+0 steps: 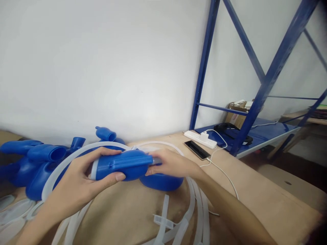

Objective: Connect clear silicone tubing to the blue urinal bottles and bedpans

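A hollow blue plastic part (125, 164) with a white collar (94, 170) is held level in front of me. My left hand (88, 177) is closed around its collared end, with the thumb along the near side. At the other end, my right hand (170, 162) pinches a short translucent tube piece (157, 160) where it meets the blue body. Behind and below lies a blue plastic vessel (163, 182), partly hidden by the hands. Translucent hose (84, 149) curves around behind my left hand, and more loops of hose (198, 211) lie below my right forearm.
Several blue bottle-like parts (48, 153) are heaped at the left against the wall. Translucent lids (19, 212) lie at the lower left. On the wooden table (245, 177) are a phone (197, 150), a white power strip (200, 139) and cables. A blue metal rack (245, 112) stands at the right.
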### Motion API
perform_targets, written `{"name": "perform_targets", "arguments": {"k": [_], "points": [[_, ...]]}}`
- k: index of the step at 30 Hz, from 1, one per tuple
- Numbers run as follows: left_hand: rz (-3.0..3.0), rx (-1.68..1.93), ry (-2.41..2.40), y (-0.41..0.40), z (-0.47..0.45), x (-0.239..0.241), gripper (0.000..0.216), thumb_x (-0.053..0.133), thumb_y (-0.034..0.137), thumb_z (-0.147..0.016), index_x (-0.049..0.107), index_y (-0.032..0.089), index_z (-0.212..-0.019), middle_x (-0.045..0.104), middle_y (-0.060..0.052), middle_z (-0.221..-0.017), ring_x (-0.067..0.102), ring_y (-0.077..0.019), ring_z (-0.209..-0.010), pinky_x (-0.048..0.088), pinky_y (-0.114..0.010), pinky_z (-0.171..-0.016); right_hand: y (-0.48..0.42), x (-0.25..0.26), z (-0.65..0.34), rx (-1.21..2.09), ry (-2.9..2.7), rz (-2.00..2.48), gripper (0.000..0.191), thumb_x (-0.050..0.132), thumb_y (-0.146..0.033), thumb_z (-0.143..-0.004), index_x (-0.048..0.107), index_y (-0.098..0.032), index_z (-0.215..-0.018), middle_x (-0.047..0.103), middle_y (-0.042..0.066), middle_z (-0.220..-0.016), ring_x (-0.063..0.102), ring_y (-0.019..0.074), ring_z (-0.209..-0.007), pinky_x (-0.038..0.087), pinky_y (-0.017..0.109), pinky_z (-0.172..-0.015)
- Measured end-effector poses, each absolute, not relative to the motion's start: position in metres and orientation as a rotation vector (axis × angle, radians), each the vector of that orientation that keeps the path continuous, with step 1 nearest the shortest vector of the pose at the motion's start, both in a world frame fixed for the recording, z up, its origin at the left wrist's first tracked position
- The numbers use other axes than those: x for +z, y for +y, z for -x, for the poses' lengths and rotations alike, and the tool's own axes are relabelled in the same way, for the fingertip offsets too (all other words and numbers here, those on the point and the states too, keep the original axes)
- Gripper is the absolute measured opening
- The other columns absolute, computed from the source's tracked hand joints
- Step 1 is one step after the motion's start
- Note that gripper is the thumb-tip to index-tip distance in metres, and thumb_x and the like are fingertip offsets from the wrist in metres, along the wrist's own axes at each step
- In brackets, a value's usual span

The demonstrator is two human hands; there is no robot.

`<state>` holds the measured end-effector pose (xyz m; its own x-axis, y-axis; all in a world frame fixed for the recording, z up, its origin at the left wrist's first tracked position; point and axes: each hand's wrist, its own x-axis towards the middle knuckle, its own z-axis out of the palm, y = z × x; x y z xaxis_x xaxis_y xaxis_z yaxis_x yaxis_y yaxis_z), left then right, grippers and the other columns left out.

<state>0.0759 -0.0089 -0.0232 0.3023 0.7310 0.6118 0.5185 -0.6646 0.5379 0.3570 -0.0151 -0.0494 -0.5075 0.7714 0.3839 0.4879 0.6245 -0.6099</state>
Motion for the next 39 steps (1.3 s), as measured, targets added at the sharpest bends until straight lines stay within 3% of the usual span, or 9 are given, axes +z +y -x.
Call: {"name": "perform_targets", "arguments": {"k": [5,8,11,14,17,21,26,32,39], "points": [[-1.859,1.300,1.205,-0.004,-0.070,-0.022,0.076,0.091,0.068,-0.061,0.074,0.025,-0.121,0.077,-0.007,-0.122,0.071,-0.0343,-0.111,0.064,-0.037,-0.088,-0.023,-0.046,-0.359,0.520,-2.185,0.965,0.022,0.072,-0.043,-0.096,0.076,-0.025,-0.108,0.078,0.002,-0.105,0.071,0.0196,-0.094,0.052,0.028,-0.087],[-1.267,1.395,0.942,-0.007,-0.078,-0.019,0.091,0.082,0.081,-0.063,0.067,0.023,-0.131,0.074,-0.011,-0.131,0.071,-0.0337,-0.114,0.066,-0.036,-0.084,-0.024,-0.048,-0.352,0.673,-1.965,0.975,0.024,0.063,-0.043,-0.102,0.074,-0.022,-0.099,0.074,0.000,-0.085,0.069,0.0173,-0.080,0.052,0.027,-0.077],[-1.035,1.180,0.791,-0.009,-0.096,-0.024,0.073,0.076,0.075,-0.072,0.072,0.019,-0.118,0.076,-0.014,-0.122,0.075,-0.0349,-0.104,0.067,-0.044,-0.085,-0.024,-0.052,-0.340,0.834,-1.686,0.953,0.033,0.061,-0.049,-0.101,0.073,-0.019,-0.098,0.065,-0.003,-0.071,0.063,0.0140,-0.066,0.049,0.025,-0.065],[-1.275,0.937,0.829,-0.010,-0.114,-0.040,0.052,0.078,0.057,-0.079,0.076,0.016,-0.111,0.076,-0.015,-0.117,0.074,-0.0332,-0.104,0.066,-0.040,-0.084,-0.028,-0.056,-0.328,0.823,-1.628,0.916,0.027,0.062,-0.043,-0.101,0.074,-0.019,-0.107,0.070,0.000,-0.086,0.066,0.0147,-0.079,0.051,0.026,-0.074],[-1.547,1.026,0.898,-0.015,-0.124,-0.053,0.044,0.067,0.057,-0.093,0.074,0.018,-0.112,0.074,-0.011,-0.117,0.072,-0.0278,-0.105,0.065,-0.036,-0.083,-0.035,-0.058,-0.321,0.811,-1.660,0.885,0.029,0.060,-0.036,-0.103,0.072,-0.024,-0.126,0.074,0.000,-0.100,0.068,0.0160,-0.093,0.053,0.028,-0.086],[-1.830,1.096,0.918,-0.022,-0.122,-0.054,0.045,0.052,0.057,-0.101,0.071,0.018,-0.091,0.073,-0.007,-0.092,0.070,-0.0223,-0.083,0.061,-0.033,-0.070,-0.043,-0.057,-0.317,0.771,-1.675,0.864,0.033,0.059,-0.037,-0.105,0.071,-0.026,-0.132,0.077,0.002,-0.107,0.071,0.0183,-0.101,0.056,0.030,-0.089],[-2.111,1.138,1.062,-0.025,-0.119,-0.057,0.050,0.038,0.052,-0.106,0.055,0.022,-0.071,0.059,0.000,-0.063,0.056,-0.0164,-0.060,0.044,-0.029,-0.058,-0.042,-0.062,-0.314,0.598,-1.689,0.904,0.033,0.066,-0.039,-0.101,0.074,-0.027,-0.131,0.077,0.003,-0.127,0.072,0.0224,-0.118,0.059,0.032,-0.094],[-2.171,1.167,1.186,-0.028,-0.127,-0.062,0.048,0.035,0.050,-0.103,0.044,0.025,-0.063,0.050,0.002,-0.052,0.047,-0.0163,-0.050,0.033,-0.031,-0.051,-0.039,-0.067,-0.313,0.465,-1.673,0.892,0.030,0.070,-0.033,-0.098,0.077,-0.026,-0.127,0.079,0.003,-0.125,0.075,0.0241,-0.115,0.060,0.034,-0.098],[-2.051,1.035,1.109,-0.033,-0.131,-0.059,0.049,0.032,0.051,-0.102,0.040,0.027,-0.060,0.046,0.003,-0.044,0.044,-0.0146,-0.042,0.036,-0.030,-0.048,-0.035,-0.068,-0.314,0.450,-1.689,0.902,0.030,0.072,-0.030,-0.097,0.078,-0.026,-0.125,0.080,0.003,-0.119,0.077,0.0257,-0.108,0.061,0.036,-0.095]]}}
